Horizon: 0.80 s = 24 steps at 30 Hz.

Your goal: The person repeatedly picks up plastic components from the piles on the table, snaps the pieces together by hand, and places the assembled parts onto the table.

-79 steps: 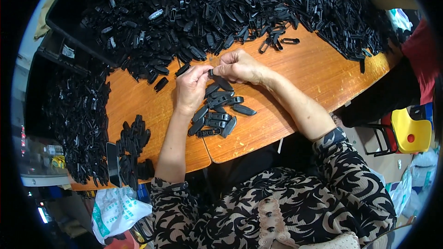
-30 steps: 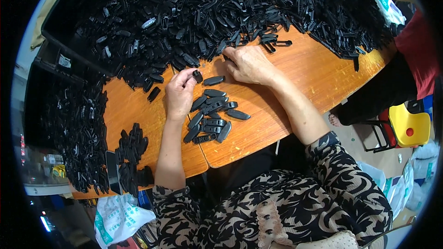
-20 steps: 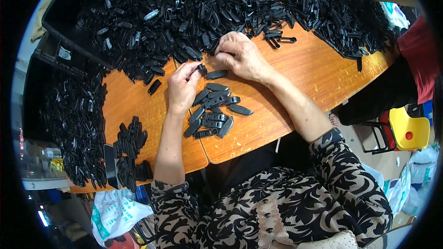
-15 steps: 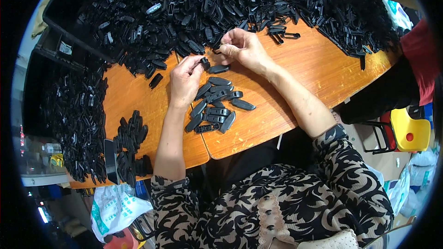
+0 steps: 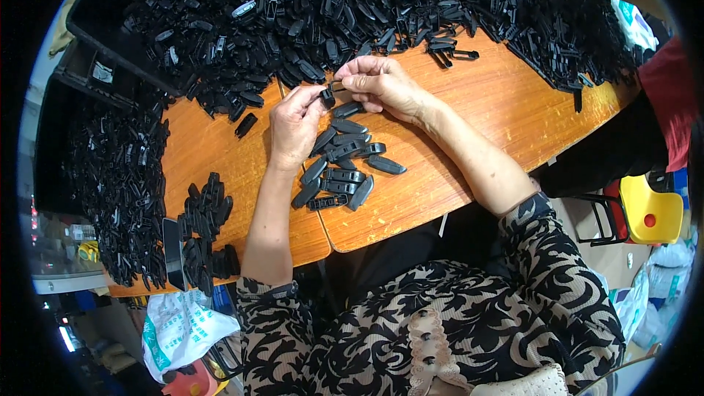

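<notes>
My desk (image 5: 411, 205) has a huge black heap (image 5: 293, 29) beyond my left grip (image 5: 293, 123), which is pinching a stubby clip (image 5: 328, 99); my right grip (image 5: 385, 92) pinches a thin frame (image 5: 336, 87) just right of that, long axis roughly clipward, I reckon.

Left hand (image 5: 295, 125): pinches a small black plastic piece (image 5: 327, 97) between thumb and fingers.
Right hand (image 5: 385, 86): grips a thin black frame (image 5: 337, 86) just beside that piece, the two hands nearly meeting.
Small cluster (image 5: 342, 152): dark, elongated buckle-like parts lie loosely together on the wood-grained surface (image 5: 425, 139), between the forearms.
Large heap (image 5: 330, 11): countless black parts bank up along the far side.
Left heap (image 5: 125, 198): more black parts crowd the surface's left end.
Beyond the right edge: a yellow chair (image 5: 649, 209) stands on the floor.
</notes>
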{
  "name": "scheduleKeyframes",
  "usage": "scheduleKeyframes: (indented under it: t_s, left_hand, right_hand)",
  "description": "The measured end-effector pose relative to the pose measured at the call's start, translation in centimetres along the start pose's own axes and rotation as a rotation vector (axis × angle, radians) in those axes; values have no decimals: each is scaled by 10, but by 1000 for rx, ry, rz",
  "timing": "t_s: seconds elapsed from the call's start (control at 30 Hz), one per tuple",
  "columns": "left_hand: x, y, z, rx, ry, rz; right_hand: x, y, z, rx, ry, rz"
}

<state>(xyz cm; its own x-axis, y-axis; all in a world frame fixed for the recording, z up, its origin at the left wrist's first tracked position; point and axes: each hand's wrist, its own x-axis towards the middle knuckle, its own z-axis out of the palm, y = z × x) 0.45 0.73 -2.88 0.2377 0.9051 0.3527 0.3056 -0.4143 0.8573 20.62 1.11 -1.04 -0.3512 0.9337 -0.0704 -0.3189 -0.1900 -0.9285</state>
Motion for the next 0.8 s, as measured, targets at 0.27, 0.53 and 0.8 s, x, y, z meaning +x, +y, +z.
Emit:
scheduleKeyframes:
  t_s: [0.27,0.53,0.8]
  left_hand:
    - [1,-3,-3,46,-51,10]
    - [2,6,1,25,-48,41]
    - [1,5,0,88,-94,79]
  right_hand:
    - [-3,-3,4,-56,-10,38]
    - [1,-5,-3,-68,15,47]
    - [4,-14,7,-334,97,97]
